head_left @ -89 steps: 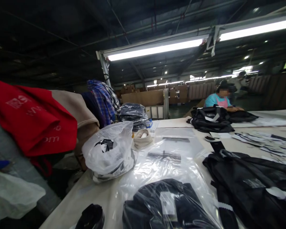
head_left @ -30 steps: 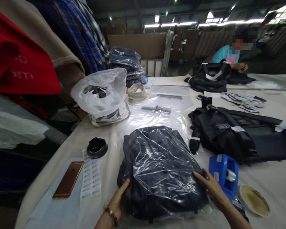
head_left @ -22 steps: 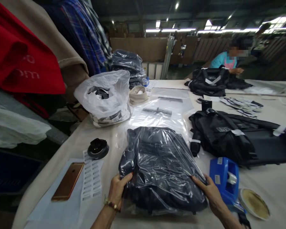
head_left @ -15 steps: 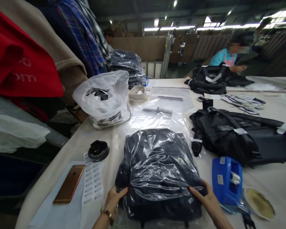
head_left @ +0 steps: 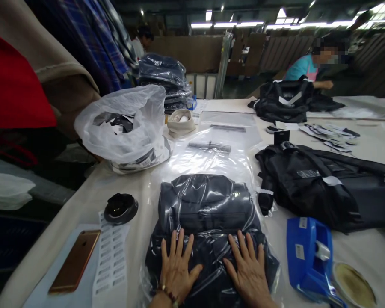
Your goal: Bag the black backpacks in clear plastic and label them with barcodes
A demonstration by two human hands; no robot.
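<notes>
A dark backpack in a clear plastic bag [head_left: 208,209] lies flat in front of me on the table. My left hand [head_left: 176,265] presses flat on its lower left part, fingers spread. On the lower right part rests my right hand [head_left: 248,269], palm down with its fingers apart. Glossy creases run through the plastic around both hands. Beyond the backpack, flat clear plastic bags [head_left: 218,164] with dark printed strips lie on the table. A blue tape dispenser [head_left: 308,256] stands to the right of my right hand.
At left are a phone [head_left: 75,261], a barcode label sheet [head_left: 111,256] and a black tape roll [head_left: 121,208]. Behind them sit a white plastic bag [head_left: 150,102] and a cloth pouch [head_left: 181,122]. Black backpacks [head_left: 321,184] lie at right; a person [head_left: 303,68] works beyond.
Both hands have moved from gripping the bag's sides to lying flat on top of it. The plastic now lies closer to the backpack. The view has shifted slightly.
</notes>
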